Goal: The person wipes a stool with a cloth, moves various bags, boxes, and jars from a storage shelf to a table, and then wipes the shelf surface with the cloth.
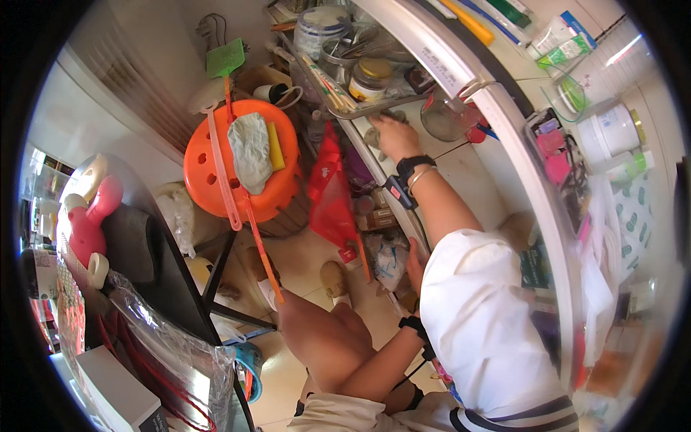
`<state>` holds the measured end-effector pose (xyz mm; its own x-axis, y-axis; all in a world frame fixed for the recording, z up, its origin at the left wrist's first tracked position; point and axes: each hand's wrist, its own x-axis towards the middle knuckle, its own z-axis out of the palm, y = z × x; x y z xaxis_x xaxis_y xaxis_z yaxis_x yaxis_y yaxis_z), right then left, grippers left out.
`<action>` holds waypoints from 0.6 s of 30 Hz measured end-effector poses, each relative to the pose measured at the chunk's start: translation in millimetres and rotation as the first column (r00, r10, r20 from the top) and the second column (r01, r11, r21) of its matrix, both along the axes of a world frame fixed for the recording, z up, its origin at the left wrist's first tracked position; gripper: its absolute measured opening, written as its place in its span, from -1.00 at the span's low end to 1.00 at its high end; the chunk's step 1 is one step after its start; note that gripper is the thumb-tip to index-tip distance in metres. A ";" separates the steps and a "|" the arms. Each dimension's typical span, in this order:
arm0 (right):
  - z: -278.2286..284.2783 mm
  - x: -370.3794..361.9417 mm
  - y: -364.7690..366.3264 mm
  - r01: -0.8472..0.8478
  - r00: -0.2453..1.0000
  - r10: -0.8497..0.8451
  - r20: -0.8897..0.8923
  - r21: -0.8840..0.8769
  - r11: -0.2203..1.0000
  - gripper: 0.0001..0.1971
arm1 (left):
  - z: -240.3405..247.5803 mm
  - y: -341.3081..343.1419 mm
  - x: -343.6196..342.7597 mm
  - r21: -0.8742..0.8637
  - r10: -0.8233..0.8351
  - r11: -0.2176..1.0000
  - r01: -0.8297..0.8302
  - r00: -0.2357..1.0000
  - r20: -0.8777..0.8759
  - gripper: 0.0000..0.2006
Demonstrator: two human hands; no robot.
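Note:
My right hand [397, 137] reaches across the white tiled shelf, its fingers pressed on a crumpled grey-green cloth [373, 137]. The cloth lies beside the rim of a metal tray [348, 114] that carries jars and utensils. A clear round glass container [443, 117] stands just right of that hand. Lower down, my left hand [415, 268] is upright at the shelf's front edge, fingers stretched out and nothing visible in them. My white right sleeve hides part of it. Near it, below the shelf, sits a clear plastic bag [389, 261].
An orange stool [205, 147] on the left bears a pale cloth [250, 151], a yellow sponge [276, 147] and a fly swatter [226, 61]. A red bag [327, 183] hangs below the shelf. A black table [173, 273] holds a pink object [90, 223]. A metal-edged frame [536, 165] curves along the right.

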<state>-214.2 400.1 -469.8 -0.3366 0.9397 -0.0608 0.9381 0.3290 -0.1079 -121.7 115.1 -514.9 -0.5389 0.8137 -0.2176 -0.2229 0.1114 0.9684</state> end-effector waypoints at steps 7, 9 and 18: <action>19.0 50.8 -70.1 -0.050 0.998 0.053 0.025 -0.128 0.990 -0.34 | 4.2 1.5 -1.5 -0.146 -0.054 0.985 0.096 0.962 0.268 -0.47; 16.4 54.5 -74.1 -0.067 0.997 0.070 0.026 -0.090 0.994 -0.34 | 6.2 2.7 -3.2 -0.160 -0.041 0.982 0.101 0.940 0.338 -0.48; -7.6 40.0 -21.3 0.049 0.994 -0.059 0.095 0.097 0.994 -0.31 | -12.3 -4.2 4.5 0.000 -0.060 0.997 0.075 0.802 0.594 -0.45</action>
